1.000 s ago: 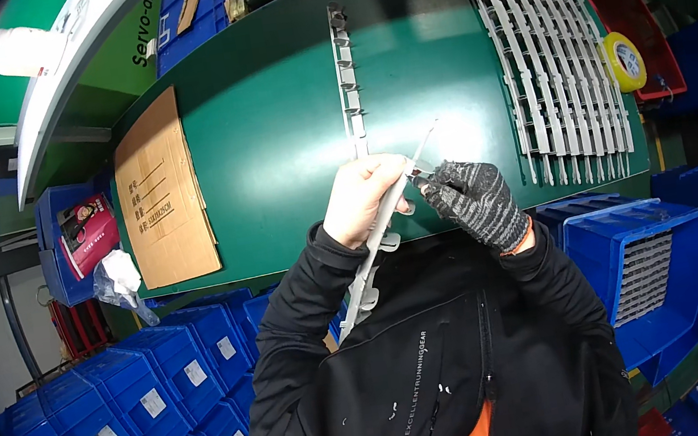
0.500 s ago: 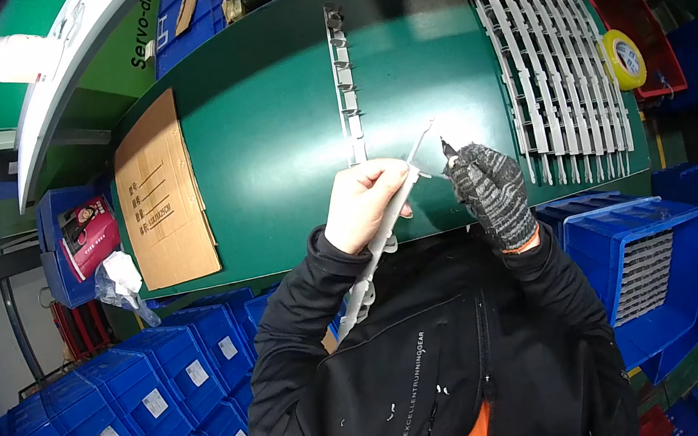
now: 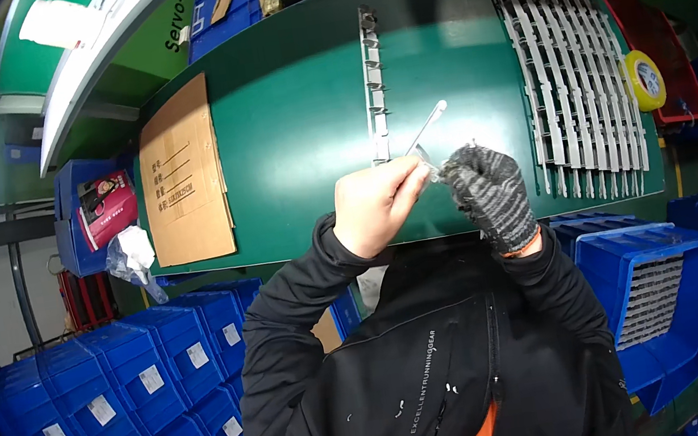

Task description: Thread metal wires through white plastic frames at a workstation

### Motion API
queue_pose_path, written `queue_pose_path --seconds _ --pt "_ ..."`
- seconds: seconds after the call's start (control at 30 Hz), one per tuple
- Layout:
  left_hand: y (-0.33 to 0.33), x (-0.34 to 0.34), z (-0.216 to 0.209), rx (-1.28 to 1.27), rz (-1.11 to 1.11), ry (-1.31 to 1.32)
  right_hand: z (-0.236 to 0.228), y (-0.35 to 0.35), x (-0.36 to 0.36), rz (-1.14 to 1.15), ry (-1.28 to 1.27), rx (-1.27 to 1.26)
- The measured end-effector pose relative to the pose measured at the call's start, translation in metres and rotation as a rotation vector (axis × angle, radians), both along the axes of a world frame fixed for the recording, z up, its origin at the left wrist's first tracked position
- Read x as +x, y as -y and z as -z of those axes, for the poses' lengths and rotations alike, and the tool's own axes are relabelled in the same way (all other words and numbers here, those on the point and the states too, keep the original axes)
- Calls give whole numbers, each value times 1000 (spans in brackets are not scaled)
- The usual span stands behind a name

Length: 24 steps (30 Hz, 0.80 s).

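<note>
My bare left hand [image 3: 376,207] pinches a thin pale grey plastic strip [image 3: 430,123] between thumb and fingers; its narrow end points up and away over the table. My right hand [image 3: 490,197], in a grey-and-black knitted glove, is closed close beside the strip's clipped part at my left fingertips. What the gloved fingers hold is hidden. Just beyond my left hand, a similar grey strip with clips [image 3: 373,79] lies lengthwise on the green table [image 3: 289,119]. On the right, several such strips [image 3: 577,84] lie side by side in a row.
Flat brown cardboard [image 3: 185,175] lies at the table's left. A yellow tape roll [image 3: 644,80] and a red bin [image 3: 651,37] are at the right edge. Below right is a blue crate [image 3: 656,280] with stacked strips; several blue crates [image 3: 129,377] stand at lower left.
The strip in my left hand has been turned; its long part no longer runs down toward my body. My gloved hand has come closer to my left, and its dark pointed tool no longer shows.
</note>
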State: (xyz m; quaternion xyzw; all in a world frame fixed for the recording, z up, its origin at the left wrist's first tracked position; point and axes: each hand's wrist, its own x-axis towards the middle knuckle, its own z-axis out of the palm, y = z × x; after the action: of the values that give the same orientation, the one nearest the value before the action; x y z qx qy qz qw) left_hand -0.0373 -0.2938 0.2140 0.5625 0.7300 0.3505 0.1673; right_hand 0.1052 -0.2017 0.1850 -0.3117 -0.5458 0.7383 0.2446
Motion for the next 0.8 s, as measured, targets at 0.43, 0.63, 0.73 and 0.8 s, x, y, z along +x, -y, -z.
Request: queue_pose_path --seconds 0.43,0.63,0.73,0.8 --pt "116 -130 -112 1239 -62 1133 50 -3 10 -110 -22 -498" --pt "63 -105 -16 1242 11 1560 51 -21 -10 229 -238 -697" --pt "54 -85 10 1212 -98 1634 44 -40 -6 380 -262 -714" --pt "54 -87 26 1115 80 1590 30 -46 -1 501 -219 -554"
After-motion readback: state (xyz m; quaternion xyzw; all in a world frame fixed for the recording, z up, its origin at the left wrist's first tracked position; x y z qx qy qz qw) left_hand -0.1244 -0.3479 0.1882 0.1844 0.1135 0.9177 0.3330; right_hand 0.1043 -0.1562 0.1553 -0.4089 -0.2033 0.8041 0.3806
